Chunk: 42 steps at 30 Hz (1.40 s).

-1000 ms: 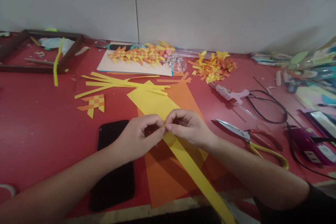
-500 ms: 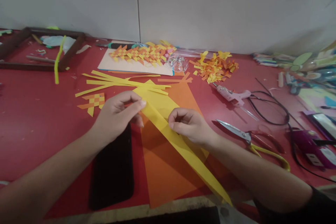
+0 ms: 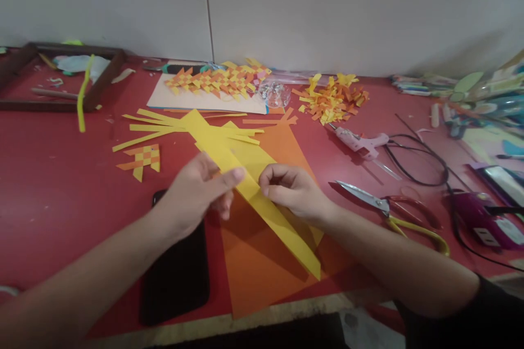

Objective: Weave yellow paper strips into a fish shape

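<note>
A long yellow paper strip (image 3: 257, 200) runs diagonally between my hands, over yellow and orange sheets. My left hand (image 3: 200, 191) grips its left edge, thumb on top and fingers curled below. My right hand (image 3: 292, 191) is closed in a pinch at the strip's right edge; its fingertips partly hide the contact. Under the strip lie a yellow sheet (image 3: 245, 148) and an orange sheet (image 3: 254, 272). Several thin yellow strips (image 3: 155, 128) fan out at the strip's far end. A small woven paper fish (image 3: 143, 159) rests left of them.
A black phone (image 3: 176, 278) lies below my left forearm. To the right are scissors (image 3: 368, 196), a pink glue gun (image 3: 358, 142) and its cable. Woven orange-yellow pieces (image 3: 213, 83), a pile of paper bits (image 3: 333, 101) and a dark frame (image 3: 36, 103) sit along the back.
The yellow strip has slid up and left, its far end now reaching over the thin strips. My left hand has moved right and down along it, closer to my right hand.
</note>
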Available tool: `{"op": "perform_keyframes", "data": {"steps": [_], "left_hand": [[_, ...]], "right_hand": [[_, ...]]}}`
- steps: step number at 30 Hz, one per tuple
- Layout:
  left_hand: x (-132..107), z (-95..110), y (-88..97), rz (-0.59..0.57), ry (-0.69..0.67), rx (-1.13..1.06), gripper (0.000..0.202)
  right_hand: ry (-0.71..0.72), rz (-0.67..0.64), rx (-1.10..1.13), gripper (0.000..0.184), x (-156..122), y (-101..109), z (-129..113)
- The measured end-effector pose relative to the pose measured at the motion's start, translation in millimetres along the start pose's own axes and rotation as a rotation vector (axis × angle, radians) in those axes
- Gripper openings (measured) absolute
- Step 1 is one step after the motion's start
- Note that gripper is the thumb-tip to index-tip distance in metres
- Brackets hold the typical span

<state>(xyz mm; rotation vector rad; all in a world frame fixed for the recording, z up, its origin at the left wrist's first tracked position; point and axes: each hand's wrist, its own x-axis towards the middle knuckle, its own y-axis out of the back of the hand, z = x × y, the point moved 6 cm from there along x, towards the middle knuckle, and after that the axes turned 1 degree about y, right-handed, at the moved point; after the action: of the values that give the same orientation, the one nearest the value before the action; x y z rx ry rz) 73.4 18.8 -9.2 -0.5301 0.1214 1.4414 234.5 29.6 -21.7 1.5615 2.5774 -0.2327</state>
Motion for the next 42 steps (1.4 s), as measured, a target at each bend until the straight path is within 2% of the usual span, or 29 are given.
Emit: {"op": "perform_keyframes", "data": {"steps": [2,4,9,12,16,26,30,33,34,36,39,42], "left_hand": [[-5,-17,-12.3,-0.129,0.112,0.041,0.035],[-7,-25,-15.0,-0.171,0.166,0.075,0.027],[-2,-19,-8.4,-0.143,0.095,0.116,0.018],[-1,-16,-5.6,-0.106,0.08,0.065,0.019],[2,-10,1.3,-0.015,0.039,0.012,0.02],[12,16,34.6,0.252,-0.18,-0.001,0.024],[13,26,42.4,0.312,-0.249,-0.085,0.023],[14,37,56.1,0.42,-0.238,-0.186,0.027],[11,43,67.0,0.563,-0.277,-0.219,0.028],[12,50,75.6,0.625,-0.264,-0.239,0.026],[17,47,72.2,0.544,-0.195,-0.337,0.026],[17,25,49.1,0.379,-0.029,-0.382,0.03]], "right_hand": [[0.029,-0.012,0.006,0.008,0,-1,-1],[0.032,-0.024,0.006,0.01,0,-2,-1],[0.02,-0.046,-0.016,0.012,0,-3,-1],[0.004,-0.055,-0.03,0.011,-1,-3,-1],[0.008,-0.04,-0.023,0.009,-1,-1,-3],[-0.006,-0.004,-0.03,0.008,-3,3,-9],[0.001,-0.011,-0.071,0.007,-3,7,-11],[0.01,0.006,-0.076,0.004,-3,11,-10],[-0.002,0.011,-0.075,0.002,-3,12,-8],[-0.007,0.018,-0.041,0.002,-2,14,-7],[0.033,0.075,0.11,0.002,2,19,-9],[0.025,0.16,0.28,0.008,6,23,-9]]}}
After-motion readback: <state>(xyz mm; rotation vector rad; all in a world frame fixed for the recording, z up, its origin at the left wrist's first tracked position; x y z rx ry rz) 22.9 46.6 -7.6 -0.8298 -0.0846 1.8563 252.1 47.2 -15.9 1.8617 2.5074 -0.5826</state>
